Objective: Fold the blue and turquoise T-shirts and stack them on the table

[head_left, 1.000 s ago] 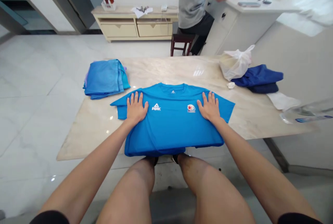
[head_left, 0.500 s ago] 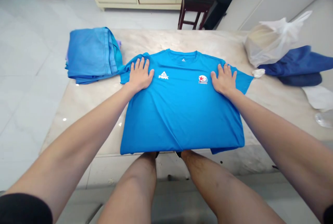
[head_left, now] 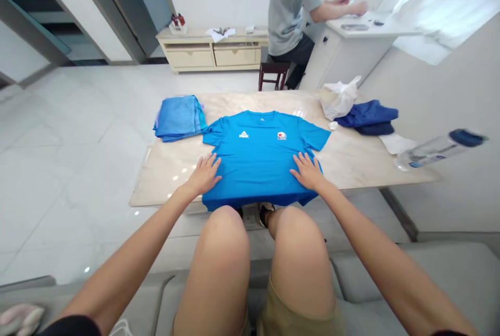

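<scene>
A blue T-shirt (head_left: 258,164) lies spread face up on the marble-look table (head_left: 156,179), collar away from me, its hem hanging over the near edge. White lettering and a small round emblem mark its chest. My left hand (head_left: 206,173) rests flat on the shirt's left side with fingers spread. On the opposite side, my right hand (head_left: 308,170) presses flat on the fabric, fingers also apart. Neither hand grips anything. Beside the left sleeve sits a stack of folded blue clothes (head_left: 179,117), touching or nearly touching that sleeve.
On the table's right are a white plastic bag (head_left: 339,97), dark blue cloth (head_left: 367,116), white paper (head_left: 396,144) and a clear bottle with a blue lid (head_left: 441,149). A person (head_left: 291,13) sits on a dark stool (head_left: 273,71) beyond. A grey sofa (head_left: 414,284) is beneath me.
Both hands have slid from the shirt's shoulders down its sides toward me, still flat. The sleeves lie smoother. My view has tilted up and pulled back, showing more of the room.
</scene>
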Motion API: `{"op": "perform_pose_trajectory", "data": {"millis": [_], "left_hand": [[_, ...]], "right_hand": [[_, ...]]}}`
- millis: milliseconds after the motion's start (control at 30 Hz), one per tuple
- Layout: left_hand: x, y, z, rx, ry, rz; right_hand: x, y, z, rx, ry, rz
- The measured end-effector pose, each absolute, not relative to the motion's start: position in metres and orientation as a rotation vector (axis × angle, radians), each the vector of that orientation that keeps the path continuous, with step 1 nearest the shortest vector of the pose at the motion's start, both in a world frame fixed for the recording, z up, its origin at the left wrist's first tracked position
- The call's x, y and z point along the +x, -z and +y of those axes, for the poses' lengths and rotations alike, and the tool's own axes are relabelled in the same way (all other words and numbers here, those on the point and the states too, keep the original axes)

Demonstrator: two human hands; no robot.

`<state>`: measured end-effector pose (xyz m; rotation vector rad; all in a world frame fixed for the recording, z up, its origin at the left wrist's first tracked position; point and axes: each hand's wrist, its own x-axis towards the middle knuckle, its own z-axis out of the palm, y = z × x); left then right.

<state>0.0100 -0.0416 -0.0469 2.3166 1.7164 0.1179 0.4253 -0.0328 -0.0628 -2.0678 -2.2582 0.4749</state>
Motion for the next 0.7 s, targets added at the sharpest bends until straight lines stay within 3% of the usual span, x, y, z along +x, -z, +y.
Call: {"op": "perform_pose_trajectory", "data": {"millis": [167, 233, 300, 433, 533, 700], "left_hand": [[0.047, -0.027, -0.146, 1.92, -0.584, 1.396], [0.065, -0.031, -0.212, 1.953, -0.729, 1.424], [0.084, -0.025, -0.269, 2.059, -0.913, 1.675], [0.109, -0.011, -0.327, 2.325, -0.948, 1.942], [0.11, -0.008, -0.326, 2.395, -0.924, 1.992], [0.099, -0.004, -0.313, 2.406, -0.915, 1.965]], "right_hand": [[0.394, 0.008, -0.139, -1.468, -1.034, -1.908], [0.377, 0.006, -0.207, -1.368, -0.872, -1.823], [0.355, 0.01, -0.271, -1.456, -0.477, -1.789], [0.305, 0.017, -0.352, -1.64, 0.121, -1.926], [0.288, 0.021, -0.367, -1.676, 0.264, -1.967], [0.301, 0.024, -0.362, -1.615, 0.217, -2.003]]}}
